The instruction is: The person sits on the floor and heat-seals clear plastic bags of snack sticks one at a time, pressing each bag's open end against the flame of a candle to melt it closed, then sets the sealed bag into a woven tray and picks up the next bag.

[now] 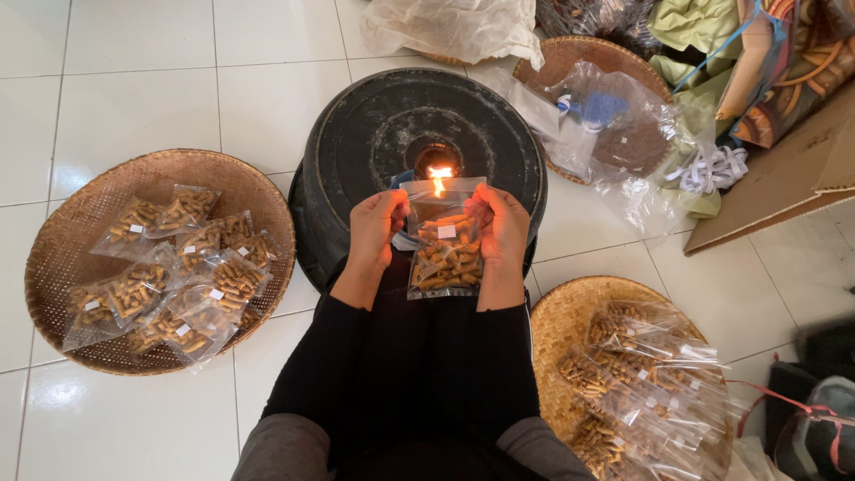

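Observation:
Both my hands hold one small clear plastic bag of brown snack sticks (445,254) upright over my lap. My left hand (377,228) pinches its top left corner, my right hand (501,224) its top right corner. The bag's open top edge sits right at a small flame (438,179) burning in the centre of an upturned black round basin (356,142) in front of me. A white label is stuck on the bag's front.
A woven round tray (80,214) at the left holds several sealed snack bags. Another woven tray (557,316) at the lower right holds several more bags. Loose plastic bags (614,134), a third tray, cloth and cardboard lie at the upper right on the white tiled floor.

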`<state>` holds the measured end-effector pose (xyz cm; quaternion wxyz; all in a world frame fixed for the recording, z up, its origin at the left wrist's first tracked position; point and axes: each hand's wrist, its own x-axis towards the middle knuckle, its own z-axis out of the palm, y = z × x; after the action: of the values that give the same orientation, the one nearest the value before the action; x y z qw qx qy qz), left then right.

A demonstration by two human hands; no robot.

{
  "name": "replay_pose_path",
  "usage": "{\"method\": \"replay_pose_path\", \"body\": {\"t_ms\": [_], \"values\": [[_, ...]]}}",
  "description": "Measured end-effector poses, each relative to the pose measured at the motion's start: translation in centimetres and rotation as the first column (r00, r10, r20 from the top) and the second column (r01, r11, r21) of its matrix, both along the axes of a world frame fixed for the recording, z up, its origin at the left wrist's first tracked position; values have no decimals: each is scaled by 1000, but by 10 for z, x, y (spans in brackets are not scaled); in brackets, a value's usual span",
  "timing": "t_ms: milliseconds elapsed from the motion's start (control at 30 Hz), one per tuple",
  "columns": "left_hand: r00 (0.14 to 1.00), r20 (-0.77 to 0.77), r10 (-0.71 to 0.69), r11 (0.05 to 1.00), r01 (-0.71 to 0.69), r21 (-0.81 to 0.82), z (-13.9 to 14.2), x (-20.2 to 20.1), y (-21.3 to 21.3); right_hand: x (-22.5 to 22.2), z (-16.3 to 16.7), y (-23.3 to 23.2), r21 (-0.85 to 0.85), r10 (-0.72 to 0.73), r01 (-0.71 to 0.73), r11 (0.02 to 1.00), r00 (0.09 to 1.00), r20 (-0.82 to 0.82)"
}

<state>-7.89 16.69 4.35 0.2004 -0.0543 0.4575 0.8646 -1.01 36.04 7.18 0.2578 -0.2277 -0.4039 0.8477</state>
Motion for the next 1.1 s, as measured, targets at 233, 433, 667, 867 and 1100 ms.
{"method": "replay_pose_path", "body": {"t_ms": [233, 433, 667, 867, 1100], "values": [[999, -15, -42, 999, 42, -2, 2, 1, 11, 10, 0, 12, 26, -16, 15, 1000, 999, 42], [997, -34, -62, 998, 62, -6, 2, 5, 21, 15, -2, 22, 5, -63, 63, 998, 998, 27], [996, -31, -87, 996, 86, -16, 1, 5, 32, 22, -3, 32, 21, -90, 90, 996, 996, 19], [993, -35, -113, 994, 113, -5, -1, 6, 40, 27, -3, 38, 16, -104, 104, 994, 994, 20], [995, -40, -90, 995, 89, -39, 2, 7, 39, 27, -2, 37, 31, -102, 102, 994, 995, 5]]}}
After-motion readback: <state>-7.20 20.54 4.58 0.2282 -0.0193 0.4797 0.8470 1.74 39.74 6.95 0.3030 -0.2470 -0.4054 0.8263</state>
